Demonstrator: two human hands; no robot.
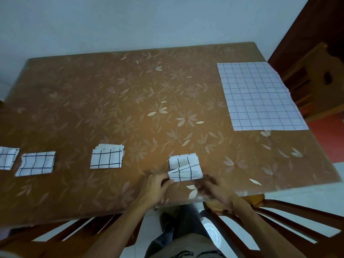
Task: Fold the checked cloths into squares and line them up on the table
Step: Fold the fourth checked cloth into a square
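Pinching the near-left corner of the half-folded checked cloth (pixel 184 169) at the near edge of the table (pixel 111 108), the left hand (pixel 158 185) seems well placed for thin, floppy fabric, but the right hand (pixel 214 187) is too blurred to tell its grip.

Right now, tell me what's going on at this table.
A person is folding checked cloths at the table. Their left hand pinches the near left corner of a half-folded cloth. The right hand is by the cloth's right edge, too blurred to tell its grip. To the left lie three folded squares in a row, the last cut off by the frame. A large unfolded cloth lies flat at the far right.
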